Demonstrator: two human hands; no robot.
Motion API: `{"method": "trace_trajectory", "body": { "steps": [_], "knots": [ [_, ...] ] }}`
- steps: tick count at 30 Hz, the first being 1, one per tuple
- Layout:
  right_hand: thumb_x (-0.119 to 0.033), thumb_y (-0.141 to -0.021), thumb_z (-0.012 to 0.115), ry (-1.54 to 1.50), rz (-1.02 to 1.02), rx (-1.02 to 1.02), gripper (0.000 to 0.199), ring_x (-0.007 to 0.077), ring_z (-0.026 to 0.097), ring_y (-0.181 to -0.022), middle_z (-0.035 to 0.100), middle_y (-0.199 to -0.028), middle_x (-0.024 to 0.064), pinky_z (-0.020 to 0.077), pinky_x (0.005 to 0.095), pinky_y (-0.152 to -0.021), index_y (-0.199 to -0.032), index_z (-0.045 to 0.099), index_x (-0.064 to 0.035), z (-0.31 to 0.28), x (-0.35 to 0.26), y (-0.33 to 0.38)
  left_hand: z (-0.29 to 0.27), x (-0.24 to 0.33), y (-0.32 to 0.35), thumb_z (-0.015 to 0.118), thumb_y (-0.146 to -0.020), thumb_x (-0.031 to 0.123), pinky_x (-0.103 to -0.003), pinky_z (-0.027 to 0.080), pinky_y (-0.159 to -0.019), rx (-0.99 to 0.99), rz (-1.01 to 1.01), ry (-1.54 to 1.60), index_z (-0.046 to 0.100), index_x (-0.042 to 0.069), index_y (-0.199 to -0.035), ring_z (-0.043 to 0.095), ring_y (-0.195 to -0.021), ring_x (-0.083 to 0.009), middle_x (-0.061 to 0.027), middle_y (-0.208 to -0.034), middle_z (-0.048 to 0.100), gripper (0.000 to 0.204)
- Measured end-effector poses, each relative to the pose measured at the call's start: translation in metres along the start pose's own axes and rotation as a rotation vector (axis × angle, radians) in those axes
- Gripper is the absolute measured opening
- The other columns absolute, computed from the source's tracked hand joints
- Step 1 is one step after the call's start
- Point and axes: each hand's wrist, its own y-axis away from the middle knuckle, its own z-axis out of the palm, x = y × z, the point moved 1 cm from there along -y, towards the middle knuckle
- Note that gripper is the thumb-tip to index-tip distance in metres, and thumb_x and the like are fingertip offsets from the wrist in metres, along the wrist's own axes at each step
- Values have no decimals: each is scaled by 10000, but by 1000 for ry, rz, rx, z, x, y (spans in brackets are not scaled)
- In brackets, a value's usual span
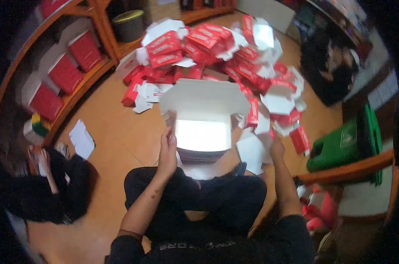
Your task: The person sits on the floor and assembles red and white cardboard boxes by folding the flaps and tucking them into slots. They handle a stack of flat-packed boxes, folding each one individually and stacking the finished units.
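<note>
In front of my lap stands an open carton (pixel 204 134) with a white inside. Its wide pale flap (pixel 204 94) is raised at the far side, and dark layered edges show below its near rim. My left hand (pixel 168 152) is closed on the carton's left side, thumb toward me; some fingers are hidden behind the edge. Off to the right, my right hand (pixel 277 149) hangs beside a white cardboard piece (pixel 251 152). Motion blurs its fingers, so whether it grips that piece is unclear.
A heap of red and white cartons (pixel 208 42) lies beyond. Red boxes (pixel 83 50) line a wooden shelf at left. A green bin (pixel 347 143) lies at right. One person (pixel 45 185) sits at left, another (pixel 329 66) at far right. White card (pixel 81 140) lies on the floor.
</note>
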Motion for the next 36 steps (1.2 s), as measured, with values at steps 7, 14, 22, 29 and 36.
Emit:
{"method": "trace_trajectory", "body": {
  "steps": [7, 14, 22, 29, 36],
  "knots": [
    [69, -734, 507, -913, 131, 556, 806, 267, 600, -886, 568, -1182, 190, 545, 400, -701, -1494, 252, -19, -100, 141, 24, 23, 11, 80, 611, -867, 81, -449, 323, -1086, 178, 577, -82, 473, 12, -1236, 435, -1274, -331, -205, -1353, 448, 400],
    [-169, -960, 546, -1444, 273, 248, 638, 333, 537, -1136, 436, -1361, 191, 497, 446, -936, -1482, 186, -101, -59, -138, 210, 63, 24, 130, 874, -700, 305, -524, 211, -1151, -323, 662, 91, 196, 68, -1486, 195, -1436, -437, -282, -1541, 162, 1065],
    [-217, -965, 573, -1461, 200, -8, 479, 275, 525, -1158, 509, -1303, 155, 454, 393, -991, -1350, 396, 6, -42, -198, 276, -6, 57, 83, 782, -745, 280, -418, 428, -1003, -270, 736, -84, 584, 54, -1157, 507, -1207, -347, -174, -1234, 533, 510],
    [-412, -990, 478, -1986, -11, -467, 528, 328, 608, -1113, 531, -1316, 237, 525, 466, -947, -1336, 446, -15, -57, -186, 245, -38, 27, 106, 762, -795, 273, -416, 306, -1117, -583, 419, 75, 637, 139, -1141, 364, -1334, -311, -154, -1382, 387, 392],
    [-463, -973, 491, -1689, -152, -448, 581, 366, 451, -1303, 445, -1425, 188, 393, 542, -1067, -1343, 412, -22, -68, -213, 252, -45, 39, 111, 668, -892, 299, -416, 352, -1070, -604, 418, -86, 621, 75, -1148, 426, -1280, -285, -173, -1343, 440, 345]
  ]
}}
